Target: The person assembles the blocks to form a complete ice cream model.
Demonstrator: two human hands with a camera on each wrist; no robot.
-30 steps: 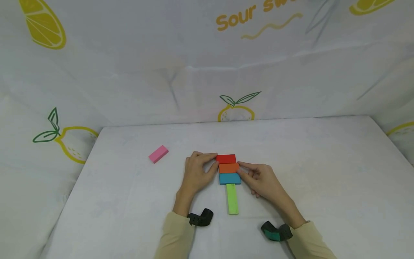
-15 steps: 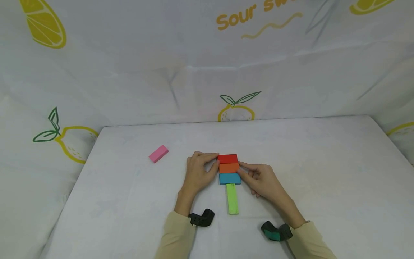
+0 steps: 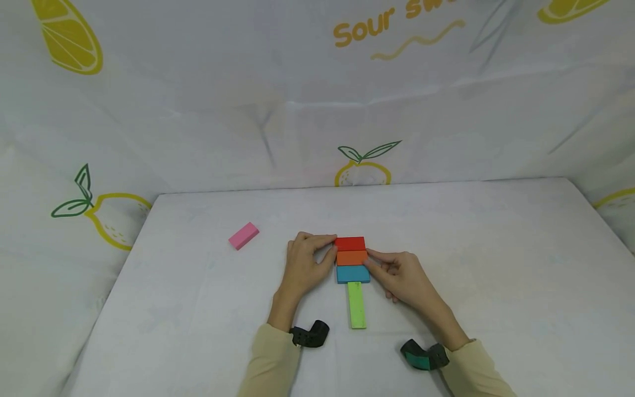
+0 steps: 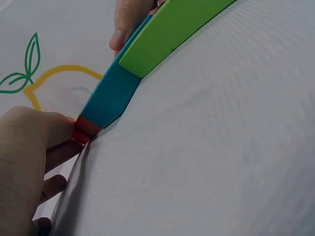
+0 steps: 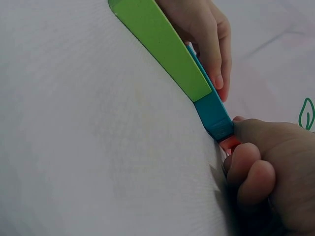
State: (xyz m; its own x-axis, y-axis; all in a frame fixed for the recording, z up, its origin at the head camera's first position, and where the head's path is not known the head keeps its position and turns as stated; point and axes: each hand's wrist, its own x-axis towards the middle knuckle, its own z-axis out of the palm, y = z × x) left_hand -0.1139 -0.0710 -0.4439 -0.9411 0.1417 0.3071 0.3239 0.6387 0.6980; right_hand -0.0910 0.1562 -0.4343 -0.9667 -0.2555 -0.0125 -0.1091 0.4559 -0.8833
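Observation:
Four flat wooden blocks lie together on the white table in the head view: a red block (image 3: 349,243), an orange block (image 3: 351,258) and a blue block (image 3: 353,274) side by side, with an upright-running light-green block (image 3: 356,305) meeting the blue one's near edge. My left hand (image 3: 306,263) touches the left ends of the red and orange blocks with index finger and thumb. From the other side, my right hand (image 3: 404,277) has its thumb against the orange block's right end and its index finger by the red-orange seam. Both wrist views show the green and blue blocks, with red and orange mostly hidden.
A pink block (image 3: 243,236) lies apart, left of my left hand. The white table (image 3: 496,264) reaches to a lemon-printed cloth (image 3: 223,110) at the back. Each wrist carries a dark camera mount.
The red block has slid slightly right, coming into line with the orange one, and my left hand has shifted right with it. My right hand has stayed in place.

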